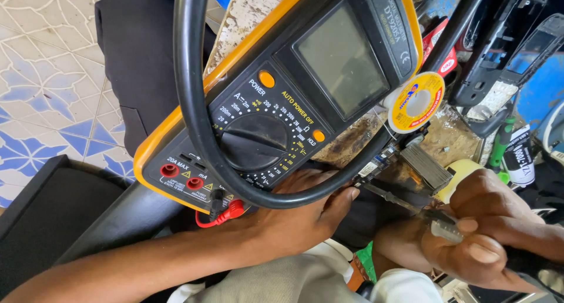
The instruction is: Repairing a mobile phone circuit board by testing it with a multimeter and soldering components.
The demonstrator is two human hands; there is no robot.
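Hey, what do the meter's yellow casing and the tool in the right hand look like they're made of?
The multimeter's yellow casing looks like a matte rubbery or soft plastic boot, thick with rounded edges. The tool in the right hand has a slim shaft that looks like bare metal, grey with dull glints; its handle is hidden in the grip.

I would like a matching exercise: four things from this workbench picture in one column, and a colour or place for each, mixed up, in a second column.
1. multimeter
2. solder spool
3. right hand
4. left hand

a. below the meter's lower edge
b. yellow casing, blank screen
c. grips a metal tool
d. round, beside the meter's screen

Pairs: 1-b, 2-d, 3-c, 4-a
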